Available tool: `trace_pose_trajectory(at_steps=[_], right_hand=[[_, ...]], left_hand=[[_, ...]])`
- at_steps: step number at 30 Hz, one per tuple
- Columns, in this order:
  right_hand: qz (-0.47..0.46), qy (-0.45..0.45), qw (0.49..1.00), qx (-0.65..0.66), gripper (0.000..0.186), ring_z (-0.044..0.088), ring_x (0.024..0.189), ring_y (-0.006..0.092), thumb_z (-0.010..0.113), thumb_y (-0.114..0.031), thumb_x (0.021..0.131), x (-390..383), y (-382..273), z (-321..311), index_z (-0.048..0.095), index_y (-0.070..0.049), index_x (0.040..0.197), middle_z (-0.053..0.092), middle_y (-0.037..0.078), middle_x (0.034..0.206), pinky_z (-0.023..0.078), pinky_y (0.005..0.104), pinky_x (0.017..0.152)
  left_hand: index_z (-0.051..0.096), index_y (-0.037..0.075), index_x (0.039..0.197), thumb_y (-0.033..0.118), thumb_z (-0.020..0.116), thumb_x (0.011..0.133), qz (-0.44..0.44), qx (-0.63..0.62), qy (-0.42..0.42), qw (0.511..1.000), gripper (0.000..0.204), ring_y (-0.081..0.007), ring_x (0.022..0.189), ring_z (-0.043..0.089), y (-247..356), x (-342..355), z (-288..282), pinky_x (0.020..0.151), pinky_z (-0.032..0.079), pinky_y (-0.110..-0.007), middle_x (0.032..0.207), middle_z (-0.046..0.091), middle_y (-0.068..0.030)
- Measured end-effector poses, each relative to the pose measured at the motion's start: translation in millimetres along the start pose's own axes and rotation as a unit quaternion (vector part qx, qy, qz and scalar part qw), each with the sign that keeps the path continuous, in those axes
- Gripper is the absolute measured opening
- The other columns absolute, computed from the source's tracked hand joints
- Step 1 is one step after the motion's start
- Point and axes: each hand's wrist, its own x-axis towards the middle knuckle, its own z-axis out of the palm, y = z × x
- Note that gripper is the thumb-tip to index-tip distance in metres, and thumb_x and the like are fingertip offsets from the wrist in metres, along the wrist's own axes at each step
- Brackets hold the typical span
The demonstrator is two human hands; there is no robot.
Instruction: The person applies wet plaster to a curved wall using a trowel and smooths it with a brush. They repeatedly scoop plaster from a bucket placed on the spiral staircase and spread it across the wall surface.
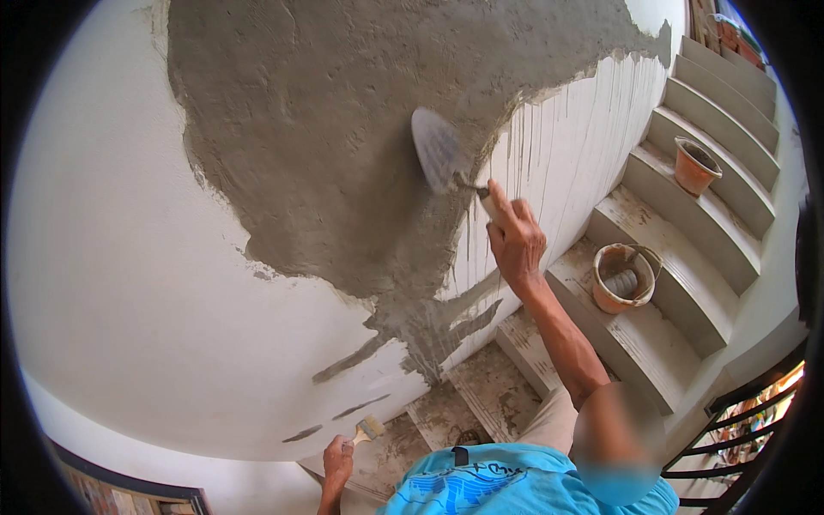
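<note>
Two hands are busy: the right hand (515, 240) wraps its fingers tight around a trowel (438, 153), blade flat against rough grey plaster (326, 129). Lower down, the left hand (337, 459) grips a small paintbrush (369, 428) beside the smooth white wall (112, 257).

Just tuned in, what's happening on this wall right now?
A person in a blue shirt presses a trowel with the right hand against the wet grey plaster on the white wall. The left hand holds a paintbrush low down. Two orange buckets stand on the stairs.
</note>
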Motion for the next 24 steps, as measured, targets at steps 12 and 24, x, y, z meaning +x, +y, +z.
trace_pose_trajectory(at_steps=[12,24], right_hand=[[-0.007,0.052,0.999,0.007,0.071,0.054,0.066,0.0177,0.067,0.003,0.078,35.4,-1.9,4.6,0.058,-0.026,0.142,0.05,0.003,0.077,0.05,0.0347,0.057],[-0.127,0.024,0.992,0.0,0.063,0.053,0.069,0.0149,0.069,-0.003,0.086,26.8,-24.9,9.7,0.057,-0.023,0.144,0.048,0.002,0.08,0.048,0.0313,0.051]], left_hand=[[0.064,0.002,0.098,0.019,0.058,0.091,-0.006,-0.019,0.016,1.0,0.02,-0.0381,0.085,0.067,-7.4,-1.0,2.3,0.077,0.051,-0.045,0.088,0.069,-0.0201],[0.065,0.001,0.1,0.017,0.058,0.091,0.029,-0.015,0.032,0.999,0.019,-0.0386,0.085,0.067,0.0,-5.0,8.9,0.077,0.051,-0.044,0.088,0.069,-0.0203]])
